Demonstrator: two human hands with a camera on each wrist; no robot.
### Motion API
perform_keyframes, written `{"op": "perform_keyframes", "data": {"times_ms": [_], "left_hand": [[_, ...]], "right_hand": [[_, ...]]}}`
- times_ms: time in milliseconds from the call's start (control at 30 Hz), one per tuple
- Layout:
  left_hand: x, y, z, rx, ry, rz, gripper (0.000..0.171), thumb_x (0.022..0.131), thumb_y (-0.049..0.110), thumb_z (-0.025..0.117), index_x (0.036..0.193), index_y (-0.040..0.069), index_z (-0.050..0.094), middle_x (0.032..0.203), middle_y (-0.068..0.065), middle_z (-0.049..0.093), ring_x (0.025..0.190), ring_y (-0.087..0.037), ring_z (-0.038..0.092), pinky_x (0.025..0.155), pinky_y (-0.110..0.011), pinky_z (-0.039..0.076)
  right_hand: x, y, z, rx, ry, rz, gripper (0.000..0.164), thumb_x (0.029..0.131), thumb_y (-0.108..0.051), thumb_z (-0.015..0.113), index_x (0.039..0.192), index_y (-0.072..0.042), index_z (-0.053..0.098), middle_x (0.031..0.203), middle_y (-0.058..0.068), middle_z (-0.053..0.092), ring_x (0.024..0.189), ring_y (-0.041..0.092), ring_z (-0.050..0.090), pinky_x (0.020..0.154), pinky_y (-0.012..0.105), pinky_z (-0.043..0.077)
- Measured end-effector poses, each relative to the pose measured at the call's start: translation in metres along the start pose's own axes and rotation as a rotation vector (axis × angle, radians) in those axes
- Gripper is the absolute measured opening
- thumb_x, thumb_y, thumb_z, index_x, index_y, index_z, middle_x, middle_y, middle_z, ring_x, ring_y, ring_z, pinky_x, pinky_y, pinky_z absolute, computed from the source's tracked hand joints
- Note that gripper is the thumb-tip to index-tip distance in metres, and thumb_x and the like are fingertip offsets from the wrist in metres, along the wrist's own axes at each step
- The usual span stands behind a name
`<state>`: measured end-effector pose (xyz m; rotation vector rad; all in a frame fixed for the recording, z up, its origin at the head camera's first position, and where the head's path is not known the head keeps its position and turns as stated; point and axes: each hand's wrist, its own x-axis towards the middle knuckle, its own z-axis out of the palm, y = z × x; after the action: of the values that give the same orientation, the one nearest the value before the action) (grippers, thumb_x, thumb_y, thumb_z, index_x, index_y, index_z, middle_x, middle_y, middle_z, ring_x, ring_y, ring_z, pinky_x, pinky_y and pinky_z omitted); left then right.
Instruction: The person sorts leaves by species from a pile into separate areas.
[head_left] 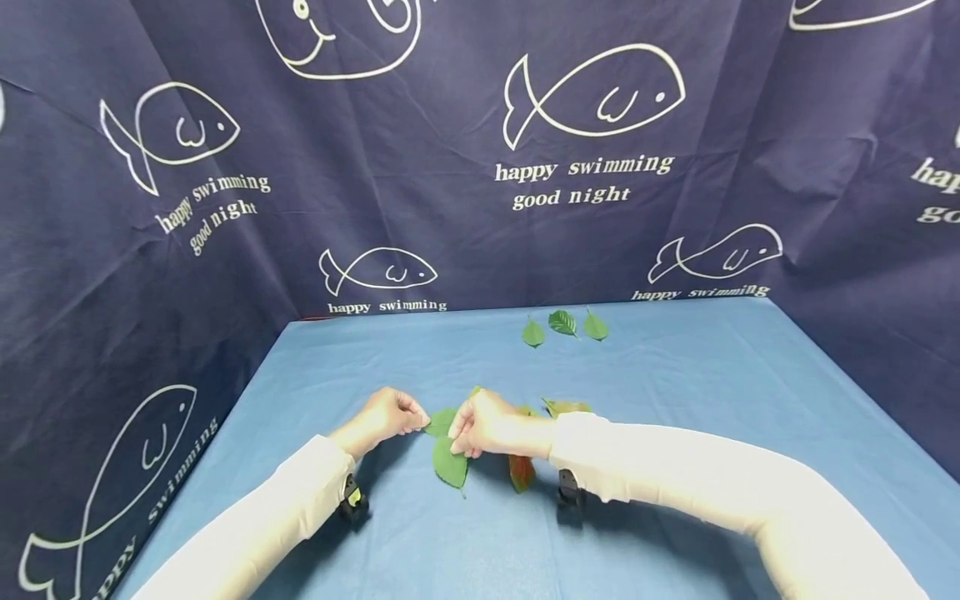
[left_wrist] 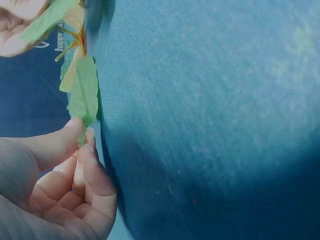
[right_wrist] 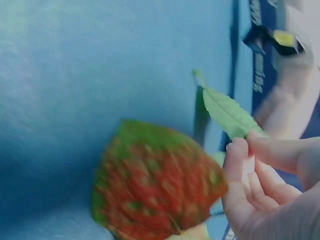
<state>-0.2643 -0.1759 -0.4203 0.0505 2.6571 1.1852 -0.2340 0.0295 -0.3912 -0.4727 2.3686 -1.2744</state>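
With thumb and fingertips, my left hand (head_left: 393,412) pinches the stem end of a green leaf (left_wrist: 84,95). My right hand (head_left: 483,423) pinches a second green leaf (right_wrist: 227,112) at one end, its stem pointing away from the fingers. In the head view this second leaf (head_left: 448,465) hangs just below the first and overlaps its lower edge. Close by the right hand lies a red and green leaf (right_wrist: 155,180), large in the right wrist view. The right hand and wrist partly hide the leaves behind them in the head view.
A yellowish-green leaf (head_left: 566,407) lies beyond the right wrist. Toward the back of the blue tabletop (head_left: 360,358) lie three green leaves (head_left: 533,332). A dark blue curtain (head_left: 465,225) with white fish prints surrounds the table at the back and sides.
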Motion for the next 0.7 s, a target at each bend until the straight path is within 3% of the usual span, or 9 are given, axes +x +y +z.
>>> {"op": "perform_keyframes", "data": {"times_ms": [233,433,700], "left_hand": [[0.0,-0.004,-0.001,-0.077,-0.037,-0.05,0.008,0.086,0.005,0.071,0.089,-0.001,0.075,0.073,-0.004,0.07,0.062,-0.01,0.06,0.059,-0.022,0.056],[0.003,-0.004,-0.007,-0.113,-0.053,-0.051,0.008,0.088,0.005,0.068,0.091,-0.001,0.073,0.072,-0.002,0.069,0.061,-0.009,0.059,0.058,-0.021,0.053],[0.003,0.008,-0.013,-0.2,-0.008,-0.068,0.011,0.09,0.006,0.063,0.092,-0.002,0.07,0.075,-0.004,0.068,0.063,-0.01,0.058,0.062,-0.021,0.052]], "right_hand": [[0.015,0.002,-0.018,0.232,-0.017,0.077,0.011,0.079,0.006,0.074,0.09,0.007,0.073,0.077,0.017,0.073,0.058,0.015,0.066,0.068,0.036,0.064],[0.022,0.004,-0.034,0.269,-0.045,0.085,0.016,0.081,0.004,0.073,0.097,0.009,0.073,0.074,0.012,0.073,0.056,0.012,0.063,0.064,0.029,0.063],[0.026,0.003,-0.058,0.331,-0.057,0.077,0.019,0.086,0.002,0.069,0.103,0.01,0.071,0.073,0.005,0.071,0.059,0.01,0.063,0.07,0.03,0.062]]}}
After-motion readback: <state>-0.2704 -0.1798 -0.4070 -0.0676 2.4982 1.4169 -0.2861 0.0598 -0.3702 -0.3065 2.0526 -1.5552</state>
